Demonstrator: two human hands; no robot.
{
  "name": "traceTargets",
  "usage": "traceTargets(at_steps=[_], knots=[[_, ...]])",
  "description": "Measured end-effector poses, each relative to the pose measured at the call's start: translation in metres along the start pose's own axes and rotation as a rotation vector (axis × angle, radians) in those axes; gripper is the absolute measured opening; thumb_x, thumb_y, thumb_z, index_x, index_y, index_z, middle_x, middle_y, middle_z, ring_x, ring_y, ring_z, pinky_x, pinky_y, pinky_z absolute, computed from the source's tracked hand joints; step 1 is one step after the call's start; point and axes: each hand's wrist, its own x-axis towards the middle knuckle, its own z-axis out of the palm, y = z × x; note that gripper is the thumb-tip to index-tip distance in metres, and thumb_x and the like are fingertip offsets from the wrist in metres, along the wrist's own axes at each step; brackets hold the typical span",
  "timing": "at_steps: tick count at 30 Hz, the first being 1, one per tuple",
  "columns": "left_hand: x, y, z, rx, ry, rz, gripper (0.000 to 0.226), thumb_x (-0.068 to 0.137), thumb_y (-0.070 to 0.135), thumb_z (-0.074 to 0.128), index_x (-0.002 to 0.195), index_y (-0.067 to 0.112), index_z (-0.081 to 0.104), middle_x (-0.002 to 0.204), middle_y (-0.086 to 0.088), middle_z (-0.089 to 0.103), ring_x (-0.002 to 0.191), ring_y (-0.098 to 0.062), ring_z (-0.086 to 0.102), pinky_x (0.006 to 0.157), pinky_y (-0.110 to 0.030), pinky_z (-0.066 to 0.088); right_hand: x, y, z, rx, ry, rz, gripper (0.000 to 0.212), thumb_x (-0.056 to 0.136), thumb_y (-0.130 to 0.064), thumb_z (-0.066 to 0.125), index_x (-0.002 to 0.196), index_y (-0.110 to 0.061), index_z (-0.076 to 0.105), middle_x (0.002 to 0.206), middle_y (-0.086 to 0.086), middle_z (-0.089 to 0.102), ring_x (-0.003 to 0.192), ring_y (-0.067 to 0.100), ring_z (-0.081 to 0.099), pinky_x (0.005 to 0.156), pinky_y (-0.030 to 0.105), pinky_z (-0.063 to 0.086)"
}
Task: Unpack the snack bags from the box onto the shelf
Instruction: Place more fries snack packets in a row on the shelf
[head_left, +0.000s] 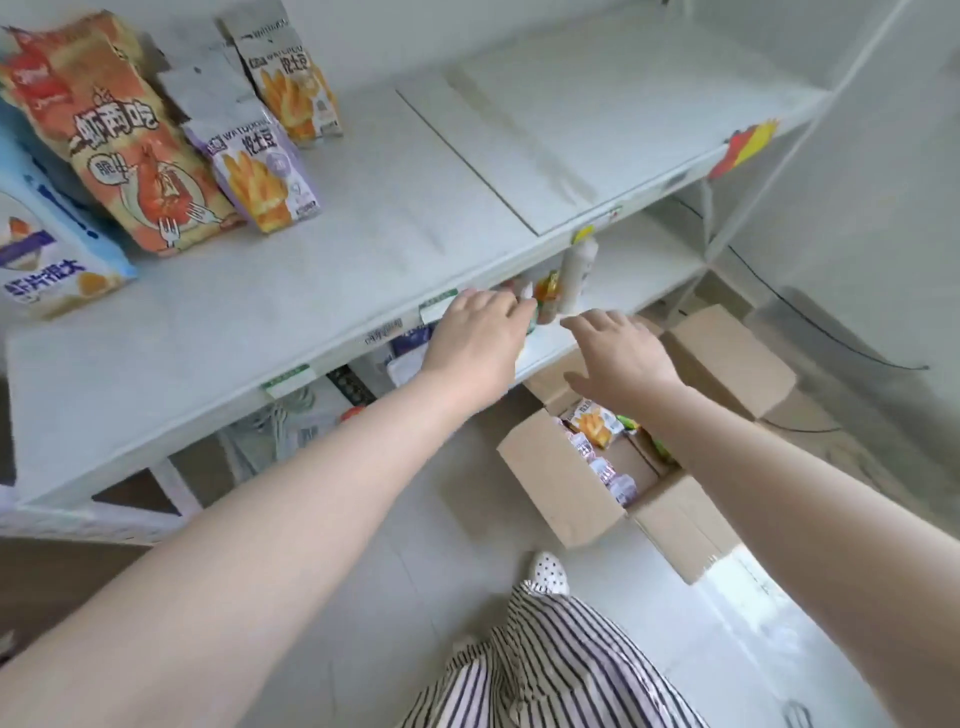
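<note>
White walls and a pale tiled floor (415, 597) frame a white metal shelving unit (363, 260), whose broad top shelf runs across most of the view. At its left end stand the snack bags already out: a large orange crinkled bag with a shrimp drawing (124, 140), a blue-and-white bag (47, 254) at the edge of view, and two smaller fries bags, one purple (260, 176) and one pale grey (293, 83) behind it. Below, on the floor just beside the shelving, sits an open brown cardboard box (561, 488) with more packets inside (a small orange fries bag (595, 423) lies on top of them). Both bare arms reach forward over it. The left hand (478, 343) hangs at the front edge of the top shelf, fingers loosely bent, nothing in it. The right hand (618, 353), fingers spread and relaxed, hovers above the box, also holding nothing.
</note>
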Motion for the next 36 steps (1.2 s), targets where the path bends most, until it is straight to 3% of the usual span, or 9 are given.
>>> traceTargets(at_steps=[6,13,20,29,36], knots=[[-0.045,0.095,0.048,-0.063,-0.211,0.015,0.068,0.085,0.013,0.056,0.147,0.017,0.029,0.14,-0.007,0.044,0.131,-0.027,0.039,0.112,-0.035,0.023,-0.107,0.047,0.037,0.06,-0.097,0.124,0.065,0.087,-0.041,0.063,0.143,-0.018,0.04,0.135,0.007,0.05,0.127,0.029,0.044,0.099,0.039,0.039],[-0.04,0.207,0.114,-0.068,-0.389,0.012,0.069,0.079,0.014,0.064,0.141,0.017,0.036,0.138,-0.008,0.045,0.13,-0.027,0.041,0.113,-0.035,0.022,-0.184,0.149,0.073,0.073,-0.19,0.184,0.064,0.089,-0.041,0.062,0.144,-0.018,0.038,0.135,0.005,0.049,0.126,0.028,0.044,0.097,0.038,0.04],[-0.005,0.304,0.153,-0.161,-0.428,-0.148,0.068,0.084,0.02,0.058,0.147,0.02,0.031,0.141,-0.007,0.046,0.129,-0.028,0.043,0.107,-0.037,0.031,-0.212,0.263,0.094,0.053,-0.284,0.134,0.064,0.089,-0.04,0.063,0.144,-0.018,0.038,0.135,0.006,0.049,0.127,0.027,0.044,0.096,0.038,0.04],[0.04,0.303,0.149,-0.199,-0.441,-0.41,0.069,0.085,0.029,0.061,0.147,0.019,0.031,0.137,-0.01,0.047,0.128,-0.03,0.044,0.105,-0.037,0.033,-0.138,0.308,0.096,0.054,-0.311,-0.014,0.061,0.089,-0.043,0.062,0.139,-0.016,0.041,0.124,0.007,0.053,0.118,0.027,0.049,0.082,0.034,0.04],[0.12,0.278,0.178,-0.232,-0.479,-0.445,0.074,0.083,0.019,0.063,0.149,0.02,0.028,0.147,-0.009,0.039,0.131,-0.029,0.042,0.107,-0.036,0.033,-0.044,0.338,0.107,0.068,-0.348,-0.013,0.06,0.088,-0.042,0.063,0.139,-0.017,0.043,0.128,0.006,0.053,0.124,0.027,0.046,0.092,0.037,0.042]])
